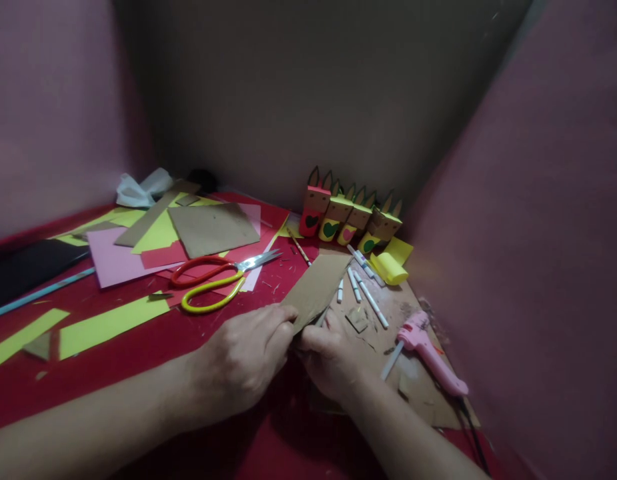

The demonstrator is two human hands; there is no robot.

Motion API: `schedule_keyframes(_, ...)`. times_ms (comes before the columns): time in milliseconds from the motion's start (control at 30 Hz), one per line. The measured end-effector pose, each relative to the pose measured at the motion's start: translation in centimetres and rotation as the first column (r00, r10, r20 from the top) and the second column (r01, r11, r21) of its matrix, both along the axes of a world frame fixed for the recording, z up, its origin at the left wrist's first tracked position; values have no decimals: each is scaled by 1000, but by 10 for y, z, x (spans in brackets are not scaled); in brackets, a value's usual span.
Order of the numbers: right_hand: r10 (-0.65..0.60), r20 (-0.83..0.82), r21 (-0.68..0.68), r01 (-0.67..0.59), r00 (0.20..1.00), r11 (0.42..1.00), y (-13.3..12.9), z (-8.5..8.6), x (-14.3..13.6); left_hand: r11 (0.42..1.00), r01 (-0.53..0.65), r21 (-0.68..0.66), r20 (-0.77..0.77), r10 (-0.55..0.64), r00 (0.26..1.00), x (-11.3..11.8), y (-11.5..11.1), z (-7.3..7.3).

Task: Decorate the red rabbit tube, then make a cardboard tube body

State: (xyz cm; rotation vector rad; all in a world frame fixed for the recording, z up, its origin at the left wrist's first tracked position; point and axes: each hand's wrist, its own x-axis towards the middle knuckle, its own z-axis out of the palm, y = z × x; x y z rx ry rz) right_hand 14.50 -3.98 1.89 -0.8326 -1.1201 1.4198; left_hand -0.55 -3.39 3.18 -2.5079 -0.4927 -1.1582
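A strip of brown cardboard (318, 283) slants up and away between my two hands. My left hand (248, 350) is closed on its near left edge. Closed at the near right edge, my right hand (331, 353) pinches the cardboard with the thumb on top; the lower fingers are partly hidden. Red and yellow handled scissors (223, 277) lie just beyond my left hand with the blades pointing right. Several white markers (371, 299) rest past my right hand, and a pink glue gun (431, 350) lies to its right.
Several paper figures with hearts (338, 217) stand at the back. Sheets of cardboard (215, 228), pink paper (121, 257) and yellow strips (113, 327) spread over the red cloth at left. A yellow roll (391, 269) and a brown board (438, 413) are at right.
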Motion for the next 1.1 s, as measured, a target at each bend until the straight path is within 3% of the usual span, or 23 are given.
schedule_keyframes(100,96,-263,-136,-136,960,981,0,11,-5,998,-6,-60,-5,6,1000,-1,4,-1)
schedule_keyframes(233,34,-376,-209,-120,926,971,1,16,-4,978,-28,-206,-7,27,1000,-1,9,1)
schedule_keyframes(333,-24,-415,-260,-93,909,961,3,14,-3,960,-45,-277,-21,41,999,0,9,3)
schedule_keyframes(467,-58,-388,-266,-52,920,962,4,9,-5,957,-84,-277,-59,70,996,0,8,1)
schedule_keyframes(567,-81,-375,-240,-12,924,971,2,9,-7,956,-50,-291,-32,42,999,-2,8,-1)
schedule_keyframes(733,-78,-203,-154,47,976,987,-3,20,-6,876,48,-481,31,-38,999,-6,10,-1)
schedule_keyframes(833,-104,-19,-103,101,994,989,-6,23,-2,872,52,-487,65,-23,998,-5,13,-3)
schedule_keyframes(1000,-190,342,156,144,920,977,-7,14,6,869,124,-480,165,-49,985,-3,17,-5)
schedule_keyframes(1100,-241,333,203,180,912,962,-6,5,4,843,151,-517,230,-33,973,-1,16,-4)
